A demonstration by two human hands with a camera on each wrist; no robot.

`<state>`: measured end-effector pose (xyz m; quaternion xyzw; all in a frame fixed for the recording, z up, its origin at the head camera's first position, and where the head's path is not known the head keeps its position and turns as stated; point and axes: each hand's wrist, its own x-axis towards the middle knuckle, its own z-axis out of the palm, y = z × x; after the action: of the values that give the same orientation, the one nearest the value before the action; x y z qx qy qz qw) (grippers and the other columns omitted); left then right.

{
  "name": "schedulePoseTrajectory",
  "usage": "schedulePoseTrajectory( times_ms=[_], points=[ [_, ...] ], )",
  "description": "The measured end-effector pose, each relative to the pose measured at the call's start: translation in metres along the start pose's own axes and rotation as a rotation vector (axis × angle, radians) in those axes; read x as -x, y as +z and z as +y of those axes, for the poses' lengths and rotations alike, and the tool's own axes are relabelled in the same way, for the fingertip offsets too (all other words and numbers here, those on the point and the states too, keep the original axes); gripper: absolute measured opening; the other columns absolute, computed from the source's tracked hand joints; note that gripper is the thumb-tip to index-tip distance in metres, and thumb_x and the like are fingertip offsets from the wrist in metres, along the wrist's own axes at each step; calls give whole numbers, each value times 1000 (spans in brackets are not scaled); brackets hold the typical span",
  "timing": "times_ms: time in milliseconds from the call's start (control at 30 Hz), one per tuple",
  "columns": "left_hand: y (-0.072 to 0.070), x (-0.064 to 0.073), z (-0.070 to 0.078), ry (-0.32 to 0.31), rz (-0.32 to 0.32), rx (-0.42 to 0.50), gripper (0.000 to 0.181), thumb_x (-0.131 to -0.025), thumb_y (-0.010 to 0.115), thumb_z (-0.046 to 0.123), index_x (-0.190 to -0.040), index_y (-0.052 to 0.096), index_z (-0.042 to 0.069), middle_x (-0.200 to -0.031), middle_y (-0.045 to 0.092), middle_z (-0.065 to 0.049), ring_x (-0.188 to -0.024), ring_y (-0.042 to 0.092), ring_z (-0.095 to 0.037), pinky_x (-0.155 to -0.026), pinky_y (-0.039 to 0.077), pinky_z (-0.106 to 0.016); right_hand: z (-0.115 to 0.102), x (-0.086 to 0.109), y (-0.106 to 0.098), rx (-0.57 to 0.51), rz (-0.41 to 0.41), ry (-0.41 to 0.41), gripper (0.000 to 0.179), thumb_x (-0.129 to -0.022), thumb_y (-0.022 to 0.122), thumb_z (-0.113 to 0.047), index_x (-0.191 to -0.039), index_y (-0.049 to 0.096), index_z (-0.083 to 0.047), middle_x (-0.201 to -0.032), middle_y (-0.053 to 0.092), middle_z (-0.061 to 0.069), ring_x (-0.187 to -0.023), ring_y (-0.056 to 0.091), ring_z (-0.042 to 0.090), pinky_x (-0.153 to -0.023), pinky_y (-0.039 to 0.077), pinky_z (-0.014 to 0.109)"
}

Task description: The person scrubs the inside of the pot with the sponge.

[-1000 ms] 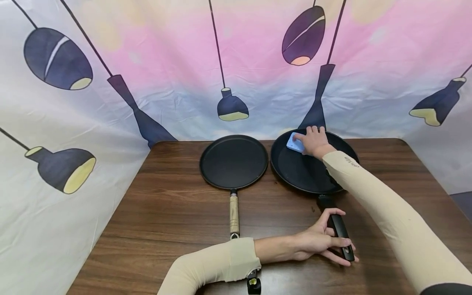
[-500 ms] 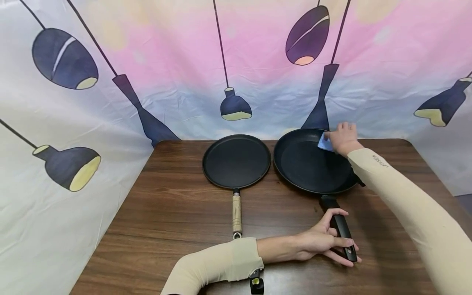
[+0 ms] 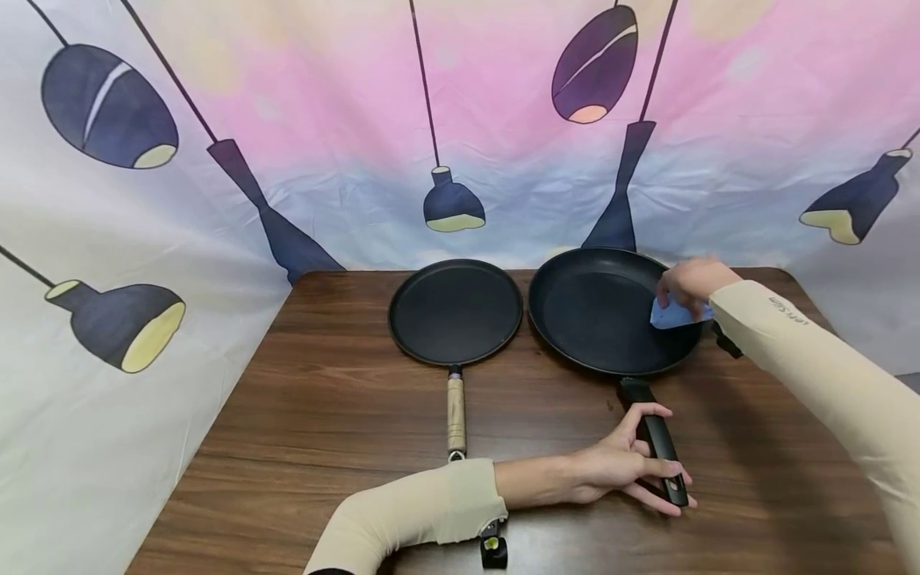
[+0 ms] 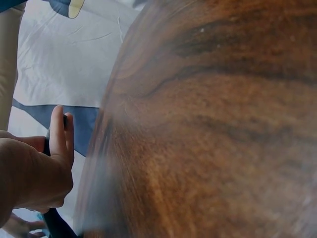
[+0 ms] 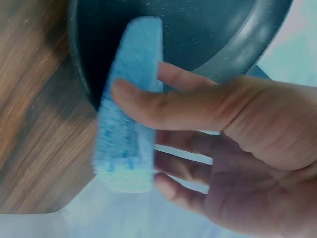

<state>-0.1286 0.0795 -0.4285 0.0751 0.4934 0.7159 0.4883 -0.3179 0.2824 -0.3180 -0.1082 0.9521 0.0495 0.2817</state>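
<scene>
A deep black frying pan point(image 3: 596, 315) lies at the back right of the table, its black handle point(image 3: 660, 439) pointing toward me. My left hand point(image 3: 618, 467) grips that handle near its end, thumb and fingers around it. At the pan's right rim, my right hand point(image 3: 693, 283) pinches a blue sponge point(image 3: 676, 313). In the right wrist view the thumb lies on one face of the sponge point(image 5: 131, 109) and the fingers on the other, with the pan's inside point(image 5: 198, 34) behind it. The left wrist view shows the left hand point(image 4: 37, 168) from the side.
A flat black griddle pan point(image 3: 456, 311) with a wooden handle point(image 3: 456, 415) lies to the left of the frying pan. Behind the wooden table point(image 3: 323, 399) hangs a cloth backdrop point(image 3: 345, 160) printed with lamps. The left forearm crosses the table's front.
My right hand has moved the sponge rightward across the frying pan, from its back left to its right rim. The left hand keeps its hold on the handle.
</scene>
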Motion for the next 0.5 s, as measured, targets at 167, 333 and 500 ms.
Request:
schedulePoseTrajectory(
  times_ms=[167,333,500],
  points=[
    [-2,1,5,-8,13,-16,56,-103,54,-4,-136,37,38,-106,71,-17,-118,61,-57,-99,51,-64,-2,1,-9,27,-147,-18,50,-79,80,8,-120,71,-18,-128,56,24,-102,52,32,-77,55,41],
    [0,1,4,-14,5,-14,56,-103,54,-4,-135,37,37,-107,71,-18,-118,61,-57,-100,52,-64,-2,1,-10,25,-301,-80,49,-80,85,0,-120,72,-26,-138,52,27,-118,55,40,-85,59,51],
    [1,-1,2,-17,6,-7,55,-103,55,-3,-134,37,39,-106,72,-17,-119,60,-57,-100,52,-64,-5,-4,-2,-80,-429,-244,48,-82,83,2,-122,71,-22,-138,54,21,-129,48,42,-106,49,62]
  ],
)
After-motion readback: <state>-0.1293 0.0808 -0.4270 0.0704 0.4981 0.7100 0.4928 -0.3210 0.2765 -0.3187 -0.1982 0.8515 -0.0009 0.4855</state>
